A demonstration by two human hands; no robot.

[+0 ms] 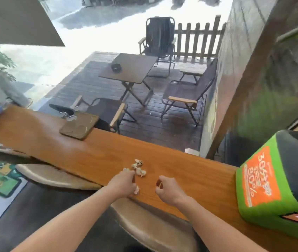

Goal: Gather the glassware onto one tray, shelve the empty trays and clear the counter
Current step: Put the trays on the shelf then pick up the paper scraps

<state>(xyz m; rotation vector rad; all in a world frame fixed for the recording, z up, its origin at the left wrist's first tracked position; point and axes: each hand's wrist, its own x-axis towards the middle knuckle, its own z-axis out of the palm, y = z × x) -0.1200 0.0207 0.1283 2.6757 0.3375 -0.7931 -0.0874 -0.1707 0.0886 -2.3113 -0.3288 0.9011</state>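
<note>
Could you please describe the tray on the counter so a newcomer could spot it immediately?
Follow the long orange-brown wooden counter leftward, away from the green box. Near its outer edge lies a flat, dark rectangular tray with clear glassware at its far corner. It is the only flat board there, unlike the white scraps.

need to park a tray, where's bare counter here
Bare counter runs between the wooden tray and the crumpled scraps, and between the right hand and green box. Crowded around the scraps, by the left hand.

Green box, folding table, folding chairs, picket fence.
</note>
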